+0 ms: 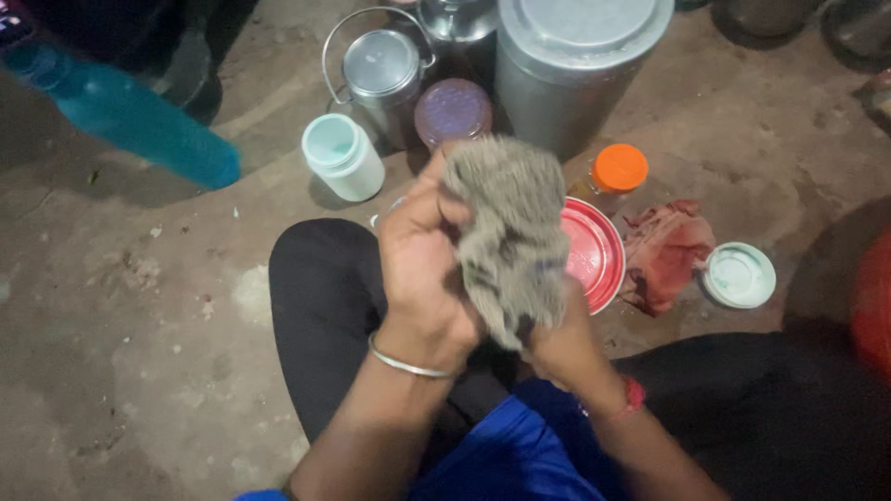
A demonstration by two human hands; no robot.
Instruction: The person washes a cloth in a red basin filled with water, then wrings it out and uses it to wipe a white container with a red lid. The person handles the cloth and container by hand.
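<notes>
While the left hand [422, 264] was clenched around the upper part of a grey cloth [509, 237], the right hand [566, 343] gripped the same cloth from below, its fingers mostly hidden behind the fabric. The cloth hung bunched between the two hands, held above the person's black-clad knee [320, 297] and just left of a red round lid [594, 252] lying on the ground. Right of that lid lay a crumpled red rag [666, 250], and further right a white lid [739, 275]. Just beyond the red lid stood an orange-capped jar [617, 169] (only its top showed clearly). Behind it rose a large steel can [566, 74]; left of that can were a purple-lidded jar [452, 111], a small steel pail with a wire handle [382, 70] and a white open jar [342, 156]. Far left lay a blue bottle [130, 116].
</notes>
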